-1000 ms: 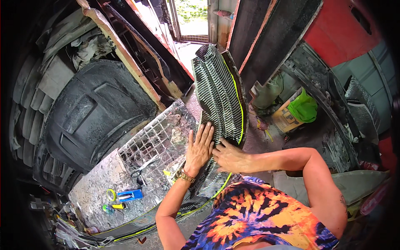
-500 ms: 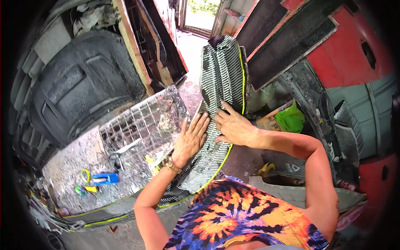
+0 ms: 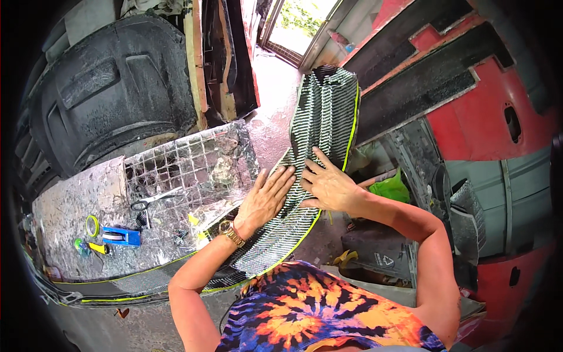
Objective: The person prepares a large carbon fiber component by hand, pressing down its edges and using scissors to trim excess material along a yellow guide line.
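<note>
A black-and-silver woven cloth (image 3: 316, 100) lies along a long curved piece, edged with a bright yellow-green strip (image 3: 355, 120). My left hand (image 3: 264, 199) rests flat on the cloth's left side, fingers stretched, a gold watch (image 3: 231, 233) on its wrist. Just right of it, my right hand (image 3: 328, 185) presses on the cloth with spread, slightly bent fingertips. The worktable (image 3: 70, 193) beside the piece has a wire grid (image 3: 170, 167), scissors (image 3: 152, 199), a blue tape dispenser (image 3: 120, 236), a yellow tape roll (image 3: 92, 226) and a small yellow tool (image 3: 98, 248).
A dark grey hood-shaped panel (image 3: 111, 100) leans behind the worktable. Long black panels (image 3: 434, 76) and red panels (image 3: 475, 105) stand at the right. An open doorway (image 3: 296, 23) is at the back. A green bag (image 3: 393, 188) lies low beside the curved piece.
My view has swung, shifting the scene leftward. My right hand has moved up along the cloth, its fingers spreading. My left hand stays pressed flat on it.
</note>
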`<state>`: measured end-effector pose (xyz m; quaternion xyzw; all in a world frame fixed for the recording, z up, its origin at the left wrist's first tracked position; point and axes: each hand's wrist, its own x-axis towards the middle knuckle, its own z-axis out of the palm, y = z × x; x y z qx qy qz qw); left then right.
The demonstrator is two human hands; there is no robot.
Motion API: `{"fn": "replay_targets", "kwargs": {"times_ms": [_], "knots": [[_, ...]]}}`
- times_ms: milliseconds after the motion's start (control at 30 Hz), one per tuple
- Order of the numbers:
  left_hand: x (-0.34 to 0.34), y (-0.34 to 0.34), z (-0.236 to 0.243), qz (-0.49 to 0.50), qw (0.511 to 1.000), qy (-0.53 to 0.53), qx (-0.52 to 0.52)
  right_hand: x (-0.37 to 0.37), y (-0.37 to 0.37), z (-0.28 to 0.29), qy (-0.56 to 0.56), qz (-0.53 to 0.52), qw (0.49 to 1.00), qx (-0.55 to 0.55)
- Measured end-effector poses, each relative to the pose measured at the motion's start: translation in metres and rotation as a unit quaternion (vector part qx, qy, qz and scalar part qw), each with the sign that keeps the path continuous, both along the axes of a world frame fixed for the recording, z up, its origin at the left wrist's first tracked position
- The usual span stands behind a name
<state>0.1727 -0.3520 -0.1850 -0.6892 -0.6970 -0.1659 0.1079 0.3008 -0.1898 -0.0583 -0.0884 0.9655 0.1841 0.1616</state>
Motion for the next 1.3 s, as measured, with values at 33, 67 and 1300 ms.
{"fn": "replay_targets", "kwargs": {"times_ms": [33,67,1300], "knots": [[0.001,0.002,-0.002,-0.008,1.0,0.014,0.007,0.001,0.001,-0.003,0.007,0.008,1.0,0.01],[0.003,0.004,-0.001,-0.016,1.0,0.016,0.007,0.001,0.002,-0.006,0.007,0.011,1.0,0.012],[0.011,0.035,-0.004,0.049,0.997,0.059,0.027,-0.007,0.012,0.007,0.016,0.014,0.998,0.061]]}}
